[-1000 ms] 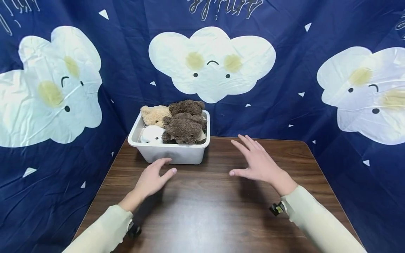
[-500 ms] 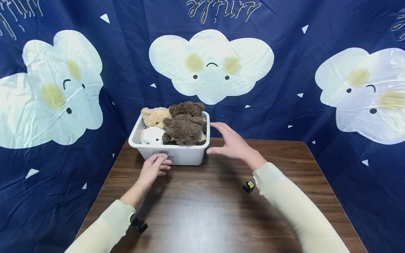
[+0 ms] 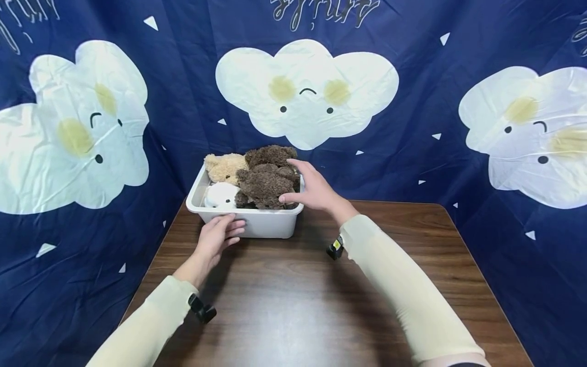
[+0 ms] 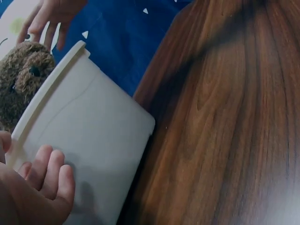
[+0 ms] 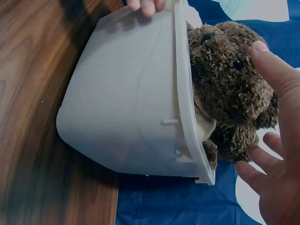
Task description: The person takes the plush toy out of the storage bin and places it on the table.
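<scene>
A white plastic bin [image 3: 266, 224] holds several plush toys: a dark brown teddy bear [image 3: 263, 186] in front, another dark brown plush [image 3: 270, 153] behind it, a tan plush [image 3: 225, 167], and a white plush [image 3: 220, 194]. My left hand [image 3: 217, 237] is at the bin's front wall, fingers loosely bent just below the rim. My right hand [image 3: 314, 188] reaches over the bin's right side, thumb and fingers spread about the front brown bear. In the right wrist view the thumb [image 5: 272, 70] overlaps the bear's head [image 5: 229, 70], with the other fingers on the far side.
The bin stands at the back left of a brown wood-grain table [image 3: 293, 295]. Dark blue cloth [image 3: 183, 102] with white clouds hangs behind and at both sides. A small black camera is strapped to each wrist.
My right hand has moved left from above the table, past the bin's right rim to the front brown bear. My left hand has come forward and up to the bin's front wall.
</scene>
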Available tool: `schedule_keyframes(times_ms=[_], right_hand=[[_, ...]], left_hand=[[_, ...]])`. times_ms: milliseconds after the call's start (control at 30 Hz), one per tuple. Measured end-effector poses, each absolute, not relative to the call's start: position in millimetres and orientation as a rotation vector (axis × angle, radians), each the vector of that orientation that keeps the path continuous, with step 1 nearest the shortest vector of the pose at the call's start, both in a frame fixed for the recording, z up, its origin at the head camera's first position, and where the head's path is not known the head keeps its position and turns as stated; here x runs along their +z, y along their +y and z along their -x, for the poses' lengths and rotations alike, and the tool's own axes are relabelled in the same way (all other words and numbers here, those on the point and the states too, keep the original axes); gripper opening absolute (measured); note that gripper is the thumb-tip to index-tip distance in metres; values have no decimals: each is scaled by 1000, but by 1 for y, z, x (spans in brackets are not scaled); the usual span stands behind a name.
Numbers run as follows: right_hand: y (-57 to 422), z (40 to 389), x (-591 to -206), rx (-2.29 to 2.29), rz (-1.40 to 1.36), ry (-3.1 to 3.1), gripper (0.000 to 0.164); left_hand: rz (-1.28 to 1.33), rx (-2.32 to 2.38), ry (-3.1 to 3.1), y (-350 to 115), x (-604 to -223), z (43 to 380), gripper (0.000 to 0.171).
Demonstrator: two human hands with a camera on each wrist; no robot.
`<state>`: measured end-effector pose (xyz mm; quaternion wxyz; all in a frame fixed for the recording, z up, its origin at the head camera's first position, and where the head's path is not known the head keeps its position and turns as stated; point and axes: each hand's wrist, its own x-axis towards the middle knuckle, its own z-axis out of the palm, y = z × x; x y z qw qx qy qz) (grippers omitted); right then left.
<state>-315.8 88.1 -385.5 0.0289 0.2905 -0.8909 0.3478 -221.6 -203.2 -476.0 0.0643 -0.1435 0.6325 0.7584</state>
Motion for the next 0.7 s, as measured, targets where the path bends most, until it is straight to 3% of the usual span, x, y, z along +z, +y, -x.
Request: schedule_keyframes(times_ms=[400, 700], right_hand=[[64, 326, -390, 1088, -912, -2810, 99], [54, 325, -396, 1122, -836, -2793, 87]], left_hand=[[471, 2400, 1807, -197, -471, 227, 17], [487, 2453, 1744, -198, -470, 229, 16]])
